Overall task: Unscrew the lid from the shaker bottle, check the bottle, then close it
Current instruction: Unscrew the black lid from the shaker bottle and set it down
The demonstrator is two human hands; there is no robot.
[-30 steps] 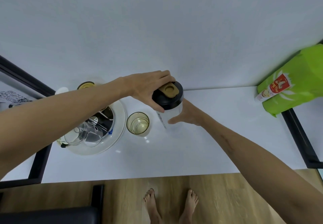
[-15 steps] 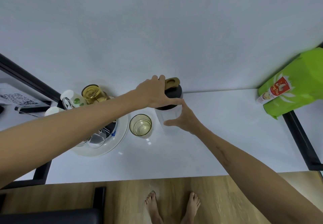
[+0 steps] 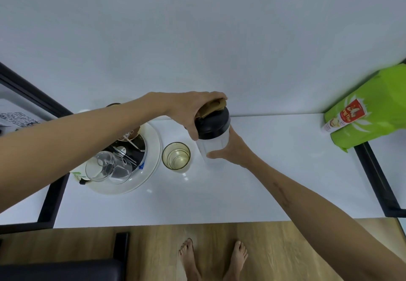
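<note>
The left hand (image 3: 189, 111) clamps the black lid (image 3: 212, 123) while the right hand (image 3: 230, 149) wraps the clear bottle (image 3: 212, 151) standing on the table (image 3: 274, 171) beside a glass (image 3: 176, 156), so this looks like a twisting step, which next needs a firm turn against a steady bottle.
</note>
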